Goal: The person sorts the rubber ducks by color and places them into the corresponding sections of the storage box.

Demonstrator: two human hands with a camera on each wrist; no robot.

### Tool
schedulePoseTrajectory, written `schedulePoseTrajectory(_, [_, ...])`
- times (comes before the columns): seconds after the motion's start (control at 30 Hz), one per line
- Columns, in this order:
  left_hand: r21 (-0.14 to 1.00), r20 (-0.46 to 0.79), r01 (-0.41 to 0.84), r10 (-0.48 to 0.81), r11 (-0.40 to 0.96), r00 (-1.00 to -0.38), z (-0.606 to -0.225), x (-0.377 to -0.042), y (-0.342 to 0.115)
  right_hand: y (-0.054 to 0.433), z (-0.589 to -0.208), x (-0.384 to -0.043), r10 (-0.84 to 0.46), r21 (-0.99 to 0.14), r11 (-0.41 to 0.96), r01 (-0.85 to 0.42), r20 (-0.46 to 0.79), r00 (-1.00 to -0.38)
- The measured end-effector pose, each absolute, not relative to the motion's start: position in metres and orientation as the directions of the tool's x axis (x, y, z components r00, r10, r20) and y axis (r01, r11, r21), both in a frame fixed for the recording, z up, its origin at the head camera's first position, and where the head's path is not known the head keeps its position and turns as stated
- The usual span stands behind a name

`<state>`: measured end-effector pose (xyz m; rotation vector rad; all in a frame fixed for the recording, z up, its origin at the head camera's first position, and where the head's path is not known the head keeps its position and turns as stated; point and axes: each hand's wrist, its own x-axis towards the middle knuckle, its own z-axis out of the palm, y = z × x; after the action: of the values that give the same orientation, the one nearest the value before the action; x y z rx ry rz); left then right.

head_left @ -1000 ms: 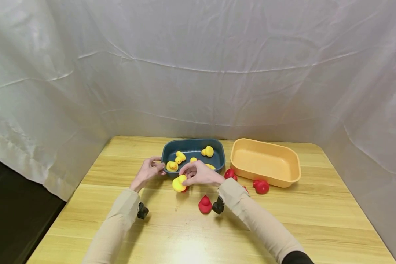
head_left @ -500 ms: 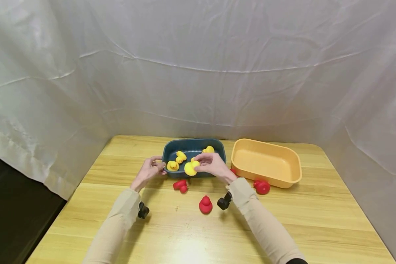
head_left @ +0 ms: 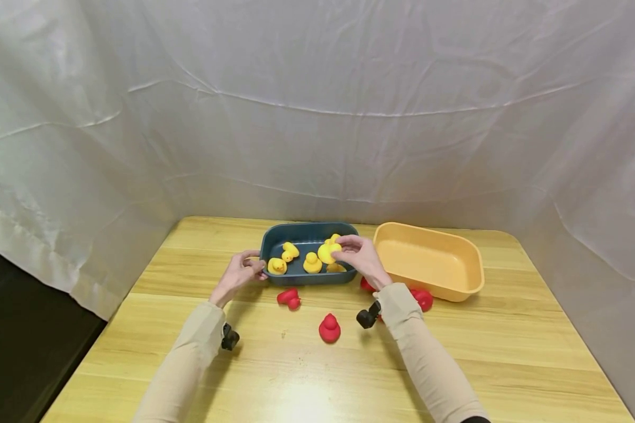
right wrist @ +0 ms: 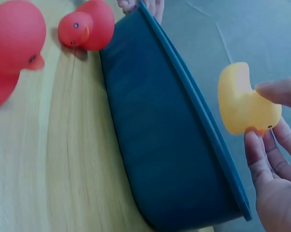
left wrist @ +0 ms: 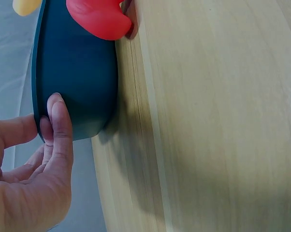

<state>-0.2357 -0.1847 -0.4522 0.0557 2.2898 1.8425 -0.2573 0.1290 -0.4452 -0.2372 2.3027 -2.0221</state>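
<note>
- Left hand (head_left: 239, 273): thumb and fingers pinched narrow on the rim at the left end of the dark blue bin (head_left: 304, 279). Left wrist view confirms it, rim between the tips.
- Right hand (head_left: 362, 257): holding the yellow duck (head_left: 326, 254), thumb on one side, fingertips on the other.
- Duck position: in the air above the right half of the bin, higher than the rim in the right wrist view. From the head view I can't tell if it touches the duck behind it (head_left: 335, 238), they overlap.
- In the bin, besides that one: left-front duck (head_left: 277, 267) in the corner, tilted duck (head_left: 290, 251) just behind it, upright duck (head_left: 312, 264) near the middle of the front wall, right-front duck (head_left: 336, 268) partly cut off by that wall.
- Red ducks on the wooden table (head_left: 275, 376): tipped red duck (head_left: 288, 298) near the bin's front wall, upright red duck (head_left: 329, 328) farther toward the person.
- More red by the right wrist: one piece (head_left: 367, 284) beside the bin's corner, another (head_left: 423, 299) just in front of the orange bin (head_left: 450, 287). Sleeve hides part of these.
- Orange bin sits right of the blue one, slightly angled.
- Pale sheeting (head_left: 317, 117) hangs behind the table.
</note>
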Motion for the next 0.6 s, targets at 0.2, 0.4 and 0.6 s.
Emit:
schedulePoseTrajectory(0.2, [0.968,-0.136,-0.099,0.148,0.231,-0.980,-0.452,-0.235,-0.184,0.134,-0.448,-0.262,-0.076,-0.981,0.171,-0.086,0.074,-0.994])
schedulePoseTrajectory(0.4, [0.969,-0.134,-0.099,0.146,0.226,-0.980,-0.451,-0.234,-0.184,0.139,-0.451,-0.268,-0.024,-0.971,0.212,-0.107,0.105,-0.994])
schedulePoseTrajectory(0.6, [0.968,-0.132,-0.097,0.137,0.232,-0.982,-0.451,-0.234,-0.183,0.141,-0.449,-0.269,-0.008,-0.953,0.276,-0.121,0.124,-0.992])
